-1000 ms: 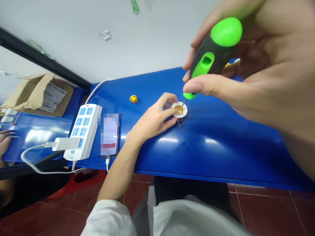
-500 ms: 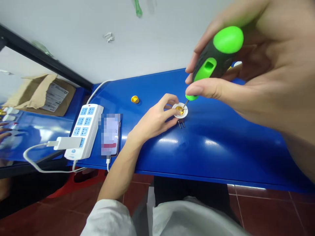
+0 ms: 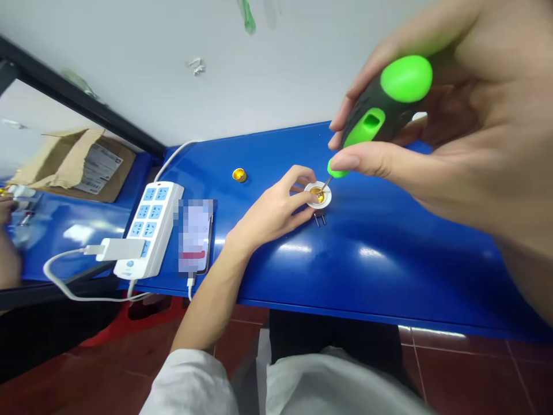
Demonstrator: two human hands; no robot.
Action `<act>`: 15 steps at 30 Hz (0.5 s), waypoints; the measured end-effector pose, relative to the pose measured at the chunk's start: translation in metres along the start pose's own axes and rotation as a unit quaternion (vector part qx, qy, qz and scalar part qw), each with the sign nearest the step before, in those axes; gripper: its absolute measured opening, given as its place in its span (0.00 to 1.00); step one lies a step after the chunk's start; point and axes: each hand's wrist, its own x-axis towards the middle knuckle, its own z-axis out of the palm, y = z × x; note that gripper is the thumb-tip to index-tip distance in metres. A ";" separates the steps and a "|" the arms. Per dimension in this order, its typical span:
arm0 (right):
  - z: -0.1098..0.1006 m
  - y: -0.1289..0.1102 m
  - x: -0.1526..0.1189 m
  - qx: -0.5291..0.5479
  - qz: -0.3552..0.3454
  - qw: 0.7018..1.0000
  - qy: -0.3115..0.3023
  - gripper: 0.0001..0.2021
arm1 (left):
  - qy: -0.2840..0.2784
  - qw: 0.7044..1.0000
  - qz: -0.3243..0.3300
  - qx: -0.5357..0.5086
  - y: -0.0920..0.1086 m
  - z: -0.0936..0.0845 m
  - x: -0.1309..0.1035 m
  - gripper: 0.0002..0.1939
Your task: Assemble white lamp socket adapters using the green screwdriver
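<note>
My right hand (image 3: 470, 132) is wrapped round a screwdriver (image 3: 375, 115) with a green and black handle, tilted down to the left. Its thin metal shaft reaches into the gold-coloured inside of a white lamp socket (image 3: 327, 200). The tip's exact contact inside the socket is too small to make out. My left hand (image 3: 287, 202) grips the socket by its rim and side, holding it on the blue table. Two metal pins (image 3: 319, 220) stick out below the socket. Left of that hand, a gold threaded metal shell (image 3: 239, 175) lies on the table.
A white power strip (image 3: 149, 230) with a plugged-in charger (image 3: 123, 249) stands at the left, beside a phone (image 3: 196, 236) on a cable. Further left are an open cardboard box (image 3: 73, 164) and another person's arm (image 3: 8, 248). The blue table (image 3: 389, 271) meets a wall behind.
The screwdriver remains in the socket, and both hands keep their hold. The whole view has shifted slightly. At the far left, the other person's arm has moved further into view.
</note>
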 end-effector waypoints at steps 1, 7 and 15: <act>0.000 0.000 0.000 -0.003 0.001 1.000 -0.003 0.18 | 0.004 1.000 0.005 0.001 0.000 0.000 0.000 0.08; 0.000 0.001 -0.001 0.027 -0.029 0.999 0.000 0.19 | -0.002 1.000 0.006 0.012 0.001 -0.001 0.001 0.07; -0.003 -0.003 -0.002 0.023 -0.005 1.000 -0.019 0.22 | -0.009 1.000 -0.005 0.016 0.002 -0.001 0.000 0.09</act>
